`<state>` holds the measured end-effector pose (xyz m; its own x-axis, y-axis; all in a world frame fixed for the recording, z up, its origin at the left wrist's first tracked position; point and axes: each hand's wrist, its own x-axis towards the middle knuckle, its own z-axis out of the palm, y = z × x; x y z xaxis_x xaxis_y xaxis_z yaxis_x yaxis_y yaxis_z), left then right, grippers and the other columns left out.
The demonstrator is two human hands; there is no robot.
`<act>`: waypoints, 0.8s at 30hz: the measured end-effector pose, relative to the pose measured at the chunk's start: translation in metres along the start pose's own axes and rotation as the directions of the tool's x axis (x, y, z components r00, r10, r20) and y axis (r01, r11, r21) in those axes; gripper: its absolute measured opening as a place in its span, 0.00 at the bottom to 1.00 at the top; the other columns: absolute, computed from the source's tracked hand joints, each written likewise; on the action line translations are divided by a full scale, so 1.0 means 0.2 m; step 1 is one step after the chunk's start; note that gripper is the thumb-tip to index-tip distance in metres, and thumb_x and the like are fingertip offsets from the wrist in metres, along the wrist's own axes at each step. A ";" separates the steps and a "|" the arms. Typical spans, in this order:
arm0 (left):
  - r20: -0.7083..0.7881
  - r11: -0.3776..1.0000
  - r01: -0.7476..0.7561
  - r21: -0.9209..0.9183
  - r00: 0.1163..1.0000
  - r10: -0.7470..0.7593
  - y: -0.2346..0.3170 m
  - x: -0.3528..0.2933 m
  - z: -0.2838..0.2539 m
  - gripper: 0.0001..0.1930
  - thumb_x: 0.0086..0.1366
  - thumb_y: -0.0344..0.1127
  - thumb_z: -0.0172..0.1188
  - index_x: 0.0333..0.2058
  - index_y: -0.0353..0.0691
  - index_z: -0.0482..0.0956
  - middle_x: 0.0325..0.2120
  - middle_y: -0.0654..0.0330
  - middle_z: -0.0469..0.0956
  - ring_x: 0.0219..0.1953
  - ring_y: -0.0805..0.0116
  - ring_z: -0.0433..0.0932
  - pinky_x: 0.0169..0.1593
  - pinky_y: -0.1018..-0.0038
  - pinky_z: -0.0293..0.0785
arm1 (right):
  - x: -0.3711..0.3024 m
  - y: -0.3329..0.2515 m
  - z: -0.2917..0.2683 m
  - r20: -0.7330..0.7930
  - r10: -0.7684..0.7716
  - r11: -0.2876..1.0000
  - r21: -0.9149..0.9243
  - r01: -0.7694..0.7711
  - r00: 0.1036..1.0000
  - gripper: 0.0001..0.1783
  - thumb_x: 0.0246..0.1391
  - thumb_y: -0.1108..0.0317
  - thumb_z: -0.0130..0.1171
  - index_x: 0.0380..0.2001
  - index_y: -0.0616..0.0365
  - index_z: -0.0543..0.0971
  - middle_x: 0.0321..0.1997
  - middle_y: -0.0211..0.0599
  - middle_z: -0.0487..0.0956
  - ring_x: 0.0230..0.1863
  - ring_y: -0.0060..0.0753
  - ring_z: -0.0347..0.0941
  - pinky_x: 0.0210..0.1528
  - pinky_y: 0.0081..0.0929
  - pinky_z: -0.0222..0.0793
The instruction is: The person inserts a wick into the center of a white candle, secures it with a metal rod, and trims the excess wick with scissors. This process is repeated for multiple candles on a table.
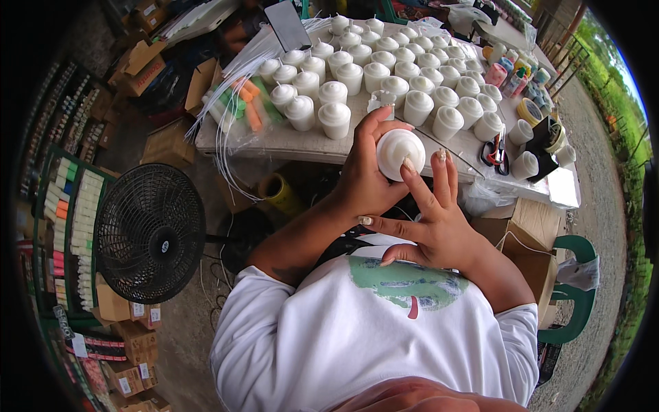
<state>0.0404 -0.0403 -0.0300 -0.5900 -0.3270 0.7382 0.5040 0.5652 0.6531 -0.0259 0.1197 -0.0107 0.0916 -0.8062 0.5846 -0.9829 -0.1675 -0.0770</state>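
The white domed candle point(400, 152) sits above the person's lap, just short of the worktop point(288, 141) edge, its long axis pointing up toward the camera. The left hand point(364, 182) wraps it from the left and below, fingers closed around its body. The right hand point(436, 220) comes from the lower right, fingers spread, one fingertip point(409, 165) touching the dome's lower rim; both hands are equally near.

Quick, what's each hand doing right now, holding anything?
Left hand: closed around a white candle, holding it up.
Right hand: open, fingers spread, fingertips touching the candle's side, gripping nothing.
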 end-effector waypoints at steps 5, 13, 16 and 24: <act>-0.019 0.996 0.056 -0.072 0.998 -0.058 0.05 0.02 -0.01 0.49 0.46 0.22 0.69 0.62 0.36 0.45 0.48 0.48 0.71 0.49 0.59 0.73 0.54 0.66 0.69 | -0.01 0.00 0.01 -0.010 -0.004 1.000 0.014 0.004 1.000 0.25 0.45 0.36 0.59 0.47 0.26 0.80 0.73 0.38 0.52 0.73 0.62 0.30 0.67 0.66 0.24; -0.044 0.995 -0.060 0.079 0.997 0.064 0.05 0.03 -0.10 0.49 0.47 0.20 0.69 0.61 0.38 0.44 0.48 0.49 0.69 0.49 0.61 0.73 0.54 0.67 0.70 | -0.45 0.21 -0.26 -0.331 0.497 0.859 0.321 -0.400 0.802 0.17 0.62 0.62 0.52 0.26 0.66 0.76 0.53 0.52 0.73 0.60 0.51 0.66 0.60 0.42 0.60; -0.015 0.990 -0.113 0.083 0.993 0.115 0.04 0.01 -0.09 0.50 0.46 0.20 0.70 0.61 0.38 0.43 0.48 0.48 0.69 0.49 0.60 0.73 0.54 0.66 0.70 | -0.92 0.40 -0.27 -0.443 0.806 0.569 0.395 -0.721 0.392 0.14 0.65 0.66 0.49 0.29 0.65 0.75 0.37 0.34 0.76 0.38 0.19 0.70 0.42 0.17 0.66; 0.015 0.978 -0.191 0.080 0.982 0.191 0.06 -0.02 -0.04 0.52 0.45 0.20 0.71 0.62 0.39 0.42 0.48 0.48 0.68 0.49 0.59 0.73 0.53 0.65 0.71 | -1.85 0.46 -0.01 -0.299 0.954 0.009 0.115 -0.993 -0.026 0.22 0.62 0.56 0.55 0.22 0.63 0.72 0.18 0.30 0.69 0.23 0.21 0.62 0.27 0.24 0.62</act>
<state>0.0539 -0.0384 -0.0228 -0.4927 -0.2015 0.8466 0.5553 0.6762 0.4841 -0.1511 0.4042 -0.2323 -0.9877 0.0311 0.1531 -0.0815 0.7337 -0.6746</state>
